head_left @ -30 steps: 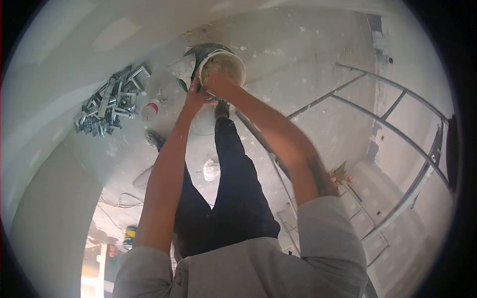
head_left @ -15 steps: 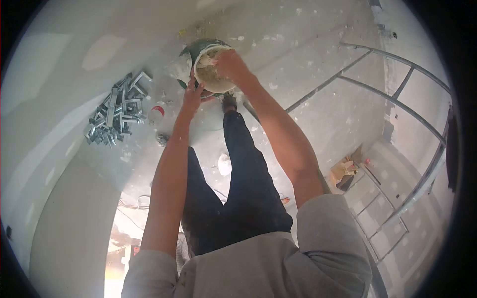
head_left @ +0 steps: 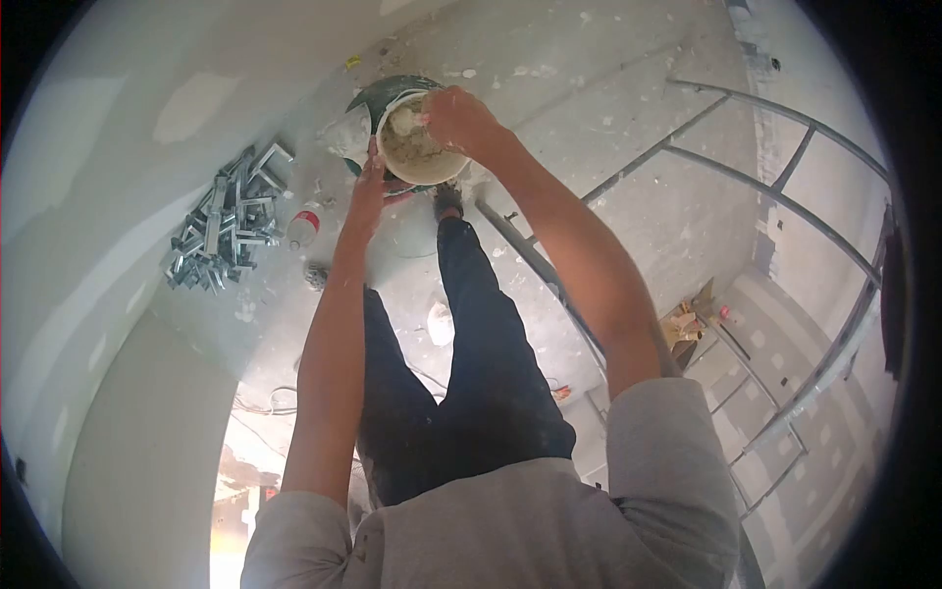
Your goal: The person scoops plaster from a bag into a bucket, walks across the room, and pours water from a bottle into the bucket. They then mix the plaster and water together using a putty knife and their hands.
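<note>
A white bucket (head_left: pixel 439 179), tilted so that its mouth faces me, holds pale, lumpy compound (head_left: pixel 412 152). My left hand (head_left: pixel 367 191) grips its near left side, with the thumb up along the wall and the fingers partly hidden beneath. Over the right part of the rim, my right hand (head_left: pixel 459 120) is closed around a small tool with a pinkish handle. The tool's working end is in the bucket, around a whitish lump of compound, and its kind cannot be made out. Behind the bucket stands a larger dark green tub (head_left: pixel 392 86).
Metal brackets (head_left: pixel 226 221) lie piled at the left, beside a plastic bottle with a red label (head_left: pixel 303 230). A metal scaffold frame (head_left: pixel 775 191) stands at the right. Cardboard (head_left: pixel 682 322) lies farther back. Cables trail across the floor on the left.
My right hand has shifted slightly up and left over the bucket, and its elbow has swung outward. The bucket's mouth has turned more toward me, showing more compound. My left hand still grips it.
</note>
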{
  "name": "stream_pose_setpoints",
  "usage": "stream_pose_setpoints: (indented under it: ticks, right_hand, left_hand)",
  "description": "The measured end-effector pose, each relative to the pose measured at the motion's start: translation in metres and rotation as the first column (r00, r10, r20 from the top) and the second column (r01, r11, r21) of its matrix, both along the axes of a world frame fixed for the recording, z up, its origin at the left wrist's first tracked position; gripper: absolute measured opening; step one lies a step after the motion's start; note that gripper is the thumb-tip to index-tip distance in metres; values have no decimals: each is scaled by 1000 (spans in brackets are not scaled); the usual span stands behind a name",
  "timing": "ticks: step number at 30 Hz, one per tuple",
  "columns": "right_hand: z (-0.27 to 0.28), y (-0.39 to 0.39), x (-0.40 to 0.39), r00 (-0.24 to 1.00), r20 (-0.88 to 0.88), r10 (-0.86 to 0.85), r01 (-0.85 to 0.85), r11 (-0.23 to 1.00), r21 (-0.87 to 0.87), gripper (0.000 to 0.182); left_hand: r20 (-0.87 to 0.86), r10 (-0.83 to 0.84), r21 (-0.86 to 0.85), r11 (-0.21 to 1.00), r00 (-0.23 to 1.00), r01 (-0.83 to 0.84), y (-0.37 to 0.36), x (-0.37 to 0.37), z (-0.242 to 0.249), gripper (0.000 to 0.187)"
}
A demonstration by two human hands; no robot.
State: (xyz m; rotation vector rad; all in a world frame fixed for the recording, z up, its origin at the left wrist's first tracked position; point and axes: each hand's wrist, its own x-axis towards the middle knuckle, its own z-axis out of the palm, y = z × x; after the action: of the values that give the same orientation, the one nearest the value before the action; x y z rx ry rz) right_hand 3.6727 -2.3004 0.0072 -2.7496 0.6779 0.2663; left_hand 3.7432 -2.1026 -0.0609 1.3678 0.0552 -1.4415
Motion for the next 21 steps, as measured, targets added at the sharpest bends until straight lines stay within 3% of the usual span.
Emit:
stream_pose_setpoints:
  ticks: [2, 4, 5, 7, 8, 9, 11, 12, 14, 17, 21]
  right_hand:
    - [2, 6, -6, 995, 54, -81, 78, 996, 44, 18]
    - [33, 18, -7, 976, -199, -87, 120, 979, 162, 19]
    - [16, 26, -14, 976, -197, -88, 121, 979, 163, 19]
    - [-38, 53, -35, 953, -125, 277, -285, 957, -47, 18]
    - [-31, 69, -32, 977, -125, 171, -192, 964, -185, 16]
    - [-37, 69, -33, 977, -119, 177, -196, 964, -179, 16]
    - [-51, 63, -43, 980, -112, 166, -157, 984, 81, 18]
    - [-46, 52, -40, 979, -109, 175, -166, 982, 87, 18]
    - [-29, 24, -26, 889, -341, 306, -252, 948, 192, 17]
    - [-49, 15, 4, 863, -281, 420, -411, 907, 95, 15]
    - [-59, 13, 11, 846, -222, 485, -501, 865, -18, 14]
  left_hand:
    - [-58, 52, -73, 996, 997, -57, 4, 2, 4, 60]
    - [-24, 24, -70, 997, 999, -25, 7, 3, -2, 60]
    - [7, -3, -65, 998, 1000, 4, 9, 3, -6, 61]
    - [0, -7, -83, 997, 1000, 7, 10, 1, -11, 62]
    - [-7, -10, -100, 995, 1000, 9, 10, 0, -13, 64]
    - [-4, -5, -93, 996, 1000, 5, 9, 0, -15, 64]
    - [51, -2, -54, 999, 999, 5, 8, -4, -15, 62]
    - [53, 6, -48, 999, 999, -4, 7, -6, -12, 62]
    - [128, 0, -20, 1000, 992, 3, 1, -10, -2, 61]
    - [-12, 78, -7, 997, 997, -78, -5, -15, 7, 61]
    - [-53, 150, 1, 989, 987, -151, -7, -35, -15, 61]
